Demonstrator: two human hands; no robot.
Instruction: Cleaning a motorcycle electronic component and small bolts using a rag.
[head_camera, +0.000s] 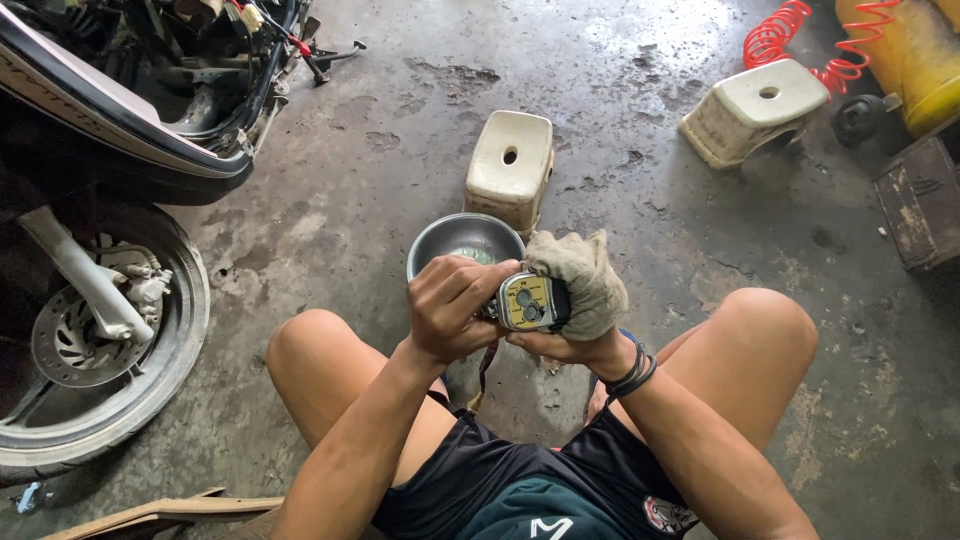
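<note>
Item: small yellow-faced gauge unit (530, 301), gripped between my hands over bare concrete floor (400, 130).
Left hand (452, 305) clasps its side; right hand (580, 300) presses rag (585, 275) against it, above steel bowl (462, 238).

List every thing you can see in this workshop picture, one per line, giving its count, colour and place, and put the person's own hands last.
small gauge unit: one, yellow face in grey housing, held between both hands
rag: one, dirty beige, wrapped over the right hand
metal bowl: one, silver, on the floor beyond the hands
plastic stools: two, cream, on the floor behind the bowl, one tipped over
motorbike wheel: one, black tyre with disc brake, left edge
coiled hose: one, red, top right
tank: one, yellow, top right corner
left hand: bare, gripping the gauge unit
right hand: under the rag, holding the gauge unit
</note>
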